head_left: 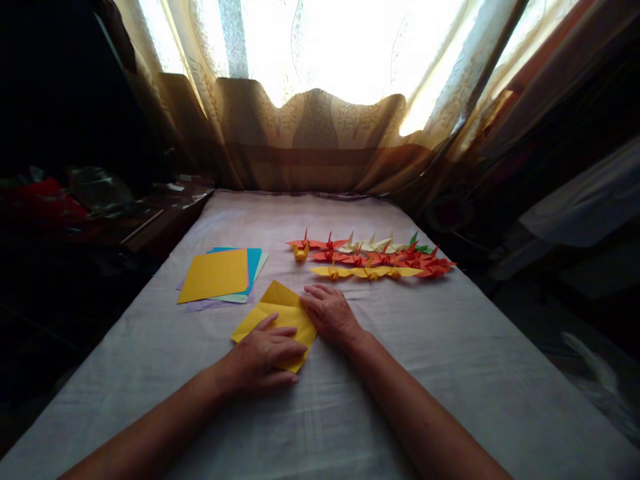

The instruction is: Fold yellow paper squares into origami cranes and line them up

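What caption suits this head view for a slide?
Both hands, left hand and right hand, press a folded yellow paper beside finished paper cranes.

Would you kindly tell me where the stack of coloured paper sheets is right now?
In the head view, the paper stack lies left of centre on the cloth-covered table, just beyond the left hand.

Folded sheet (278, 315): yellow. Paper stack (220, 277), left of the folded sheet: yellow on top, turquoise, pale green and lilac edges beneath. Paper cranes (373, 257), beyond the folded sheet: red, orange, yellow, cream, one green. Cloth (450, 360): pale grey. Curtain (310, 133): beige, leaf pattern.
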Demonstrator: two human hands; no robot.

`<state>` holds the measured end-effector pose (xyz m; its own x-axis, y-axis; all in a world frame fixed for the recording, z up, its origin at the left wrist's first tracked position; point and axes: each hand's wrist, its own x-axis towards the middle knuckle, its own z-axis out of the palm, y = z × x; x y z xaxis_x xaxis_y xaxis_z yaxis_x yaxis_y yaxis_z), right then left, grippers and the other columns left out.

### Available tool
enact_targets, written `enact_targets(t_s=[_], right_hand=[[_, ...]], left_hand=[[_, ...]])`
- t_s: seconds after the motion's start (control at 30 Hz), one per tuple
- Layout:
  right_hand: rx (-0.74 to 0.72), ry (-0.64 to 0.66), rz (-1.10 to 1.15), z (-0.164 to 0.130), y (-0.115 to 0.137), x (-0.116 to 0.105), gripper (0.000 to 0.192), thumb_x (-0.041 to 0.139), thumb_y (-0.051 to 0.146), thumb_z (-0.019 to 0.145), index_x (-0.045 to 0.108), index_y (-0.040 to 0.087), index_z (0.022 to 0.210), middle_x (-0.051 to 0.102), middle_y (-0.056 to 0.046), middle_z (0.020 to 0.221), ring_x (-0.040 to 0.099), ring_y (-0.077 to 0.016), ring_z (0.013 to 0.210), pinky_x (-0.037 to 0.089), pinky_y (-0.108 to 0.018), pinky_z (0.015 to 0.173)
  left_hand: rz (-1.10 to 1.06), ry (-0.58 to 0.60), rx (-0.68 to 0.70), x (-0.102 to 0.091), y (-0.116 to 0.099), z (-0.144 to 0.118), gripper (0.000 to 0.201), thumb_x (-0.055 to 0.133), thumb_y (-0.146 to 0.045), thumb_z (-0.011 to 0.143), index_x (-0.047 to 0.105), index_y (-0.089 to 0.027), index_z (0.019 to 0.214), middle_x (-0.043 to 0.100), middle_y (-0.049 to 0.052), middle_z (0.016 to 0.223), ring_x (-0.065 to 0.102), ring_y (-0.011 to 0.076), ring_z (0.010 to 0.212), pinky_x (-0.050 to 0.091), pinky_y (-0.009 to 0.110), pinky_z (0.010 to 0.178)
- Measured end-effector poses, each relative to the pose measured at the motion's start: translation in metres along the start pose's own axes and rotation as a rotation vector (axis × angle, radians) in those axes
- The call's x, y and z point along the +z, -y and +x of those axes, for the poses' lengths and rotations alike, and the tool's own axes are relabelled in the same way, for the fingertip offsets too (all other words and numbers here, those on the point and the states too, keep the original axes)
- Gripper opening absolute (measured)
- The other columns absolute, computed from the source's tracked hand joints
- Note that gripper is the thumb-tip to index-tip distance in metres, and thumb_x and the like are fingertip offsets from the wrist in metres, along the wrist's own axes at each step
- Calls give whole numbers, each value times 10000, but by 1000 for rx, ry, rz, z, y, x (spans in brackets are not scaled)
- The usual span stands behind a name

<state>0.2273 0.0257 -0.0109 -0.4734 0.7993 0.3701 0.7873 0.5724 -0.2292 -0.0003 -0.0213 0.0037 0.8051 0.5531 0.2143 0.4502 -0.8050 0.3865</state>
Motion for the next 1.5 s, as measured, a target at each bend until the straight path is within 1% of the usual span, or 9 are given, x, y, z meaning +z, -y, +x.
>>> enact_targets(t_s=[0.2, 0.3, 0.43, 0.53, 0.67, 0.8, 0.97, 1.2, 1.5], right_hand=[[80, -159, 55, -14, 0, -10, 260, 534, 144, 903, 721, 233, 1061, 733, -79, 1089, 652, -226, 990, 512, -374, 885], [41, -218, 141, -35, 8, -20, 241, 505, 176, 917, 712, 218, 1034, 741, -78, 994, 667, -207, 919, 520, -342, 853], [-58, -136, 183, -53, 25, -27, 236, 582, 301, 910, 676, 215, 1108, 727, -84, 1081, 657, -216, 987, 512, -356, 891], [-117, -101, 105, -57, 33, -25, 320, 634, 329, 889, 648, 211, 1186, 709, -89, 1175, 630, -252, 1085, 498, -390, 931], [-63, -94, -10, -58, 29, -18, 140, 630, 219, 907, 701, 252, 1022, 742, -45, 1081, 653, -228, 994, 498, -359, 865], [-29, -97, -51, -63, 19, -18, 117, 660, 204, 894, 714, 266, 977, 747, -22, 1067, 650, -222, 971, 483, -345, 840], [51, -83, -85, -67, 22, -24, 133, 646, 213, 896, 719, 263, 995, 736, -28, 1099, 626, -229, 1006, 459, -349, 868], [78, -192, -198, -76, 37, -23, 111, 651, 222, 898, 711, 265, 981, 691, -49, 1167, 557, -241, 1072, 403, -354, 903], [135, -111, -174, -74, 33, -18, 84, 656, 161, 896, 668, 218, 835, 696, -21, 888, 552, -194, 822, 367, -302, 756]], left_hand=[[-62, 158, -33, -6, 7, -3, 514, 593, -414, 924, 492, -302, 1416, 574, 83, 1424, 373, 343, 1425, 157, 630, 1174], [-39, 78, -167, 6, 11, 5, 388, 434, -375, 1007, 563, -282, 1361, 517, 110, 1472, 364, 334, 1433, 219, 641, 1150], [-66, -57, -391, 20, 19, 26, 410, 321, -387, 1035, 656, -257, 1232, 521, 124, 1467, 456, 318, 1377, 385, 597, 1080], [-99, -147, -393, 21, 27, 36, 409, 332, -395, 1028, 664, -243, 1212, 601, 125, 1381, 547, 297, 1299, 473, 521, 1032], [-76, -145, -427, 7, 37, 33, 407, 424, -441, 990, 654, -202, 1226, 560, 151, 1423, 529, 309, 1319, 485, 476, 1031], [-27, 99, -354, -16, 43, 16, 443, 505, -514, 952, 628, -256, 1290, 569, 117, 1424, 487, 319, 1351, 334, 555, 1131], [18, 292, -234, -31, 37, -2, 829, 680, -702, 746, 485, -302, 1445, 360, 142, 1572, 320, 400, 1440, 285, 578, 1141], [158, 251, -212, -16, 21, -9, 818, 699, -599, 783, 431, -272, 1483, 304, 174, 1591, 295, 422, 1444, 325, 585, 1111], [184, 233, -198, -17, 20, -11, 790, 692, -576, 801, 426, -281, 1484, 347, 158, 1575, 323, 407, 1436, 342, 573, 1102]])
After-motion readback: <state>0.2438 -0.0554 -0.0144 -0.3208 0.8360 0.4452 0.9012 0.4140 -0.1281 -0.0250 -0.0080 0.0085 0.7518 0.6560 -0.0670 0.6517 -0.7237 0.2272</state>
